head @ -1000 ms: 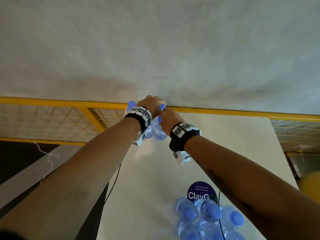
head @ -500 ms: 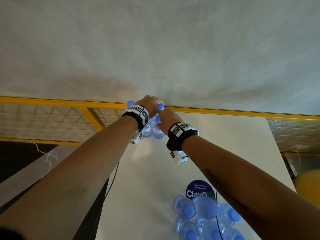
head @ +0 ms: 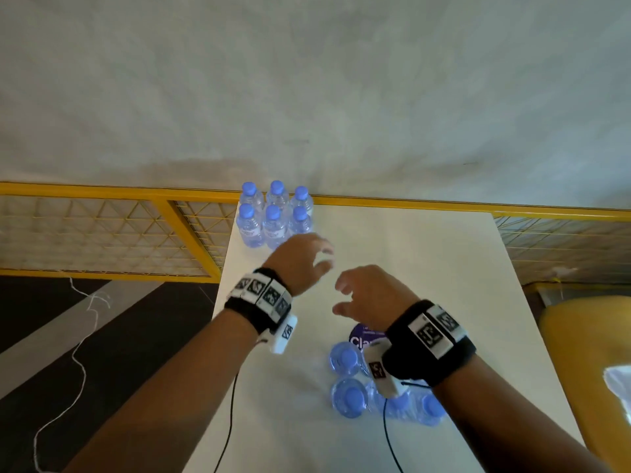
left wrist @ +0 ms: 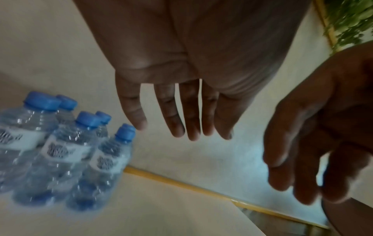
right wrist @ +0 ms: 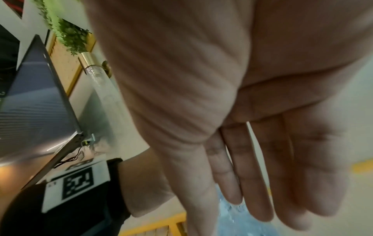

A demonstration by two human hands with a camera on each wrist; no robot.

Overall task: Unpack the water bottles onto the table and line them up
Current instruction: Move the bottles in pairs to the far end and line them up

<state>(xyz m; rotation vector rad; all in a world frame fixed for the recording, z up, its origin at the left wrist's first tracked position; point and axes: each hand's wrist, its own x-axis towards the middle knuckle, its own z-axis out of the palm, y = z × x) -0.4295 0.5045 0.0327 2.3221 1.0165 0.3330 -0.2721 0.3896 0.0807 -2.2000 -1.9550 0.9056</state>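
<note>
Both hands have pulled back from the far bottles toward the middle of the frame. Low in the head view, wrapped bottles point(head: 348, 393) lie on the worktop point(head: 444, 268). Above them the right hand point(head: 370, 291) and left hand point(head: 297, 261) hover with fingers loosely spread, holding nothing. Six upright bottles point(head: 273, 216) stand in two rows at the worktop's upper left corner.
</note>
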